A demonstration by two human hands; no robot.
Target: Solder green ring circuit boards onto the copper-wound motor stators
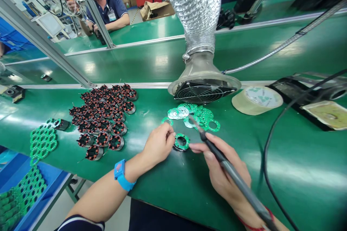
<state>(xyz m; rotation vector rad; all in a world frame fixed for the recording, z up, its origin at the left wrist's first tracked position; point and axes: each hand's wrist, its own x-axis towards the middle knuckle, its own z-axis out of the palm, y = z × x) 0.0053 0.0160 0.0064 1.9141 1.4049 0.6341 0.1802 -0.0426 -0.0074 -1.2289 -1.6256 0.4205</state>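
My right hand [227, 166] grips a soldering iron [233, 171] like a pen, its metal tip pointing up and left over the loose boards. My left hand [159, 142] is closed, thumb and fingers at the left edge of a green ring-shaped circuit board [186, 147]. That board lies on a dark part that looks like a motor stator, mostly hidden beneath it. Beyond both hands is a pile of green and whitish ring boards [204, 113]. A blue wrist strap [123, 175] circles my left wrist.
Several copper-wound stators [103, 115] stand to the left, beside a sheet of green boards [43, 140]. A blue bin [50, 184] holds more. A fume extractor [203, 92] hangs ahead. At right are a tape roll [257, 100], soldering stand [311, 97] and black cable [267, 151]. Someone sits opposite.
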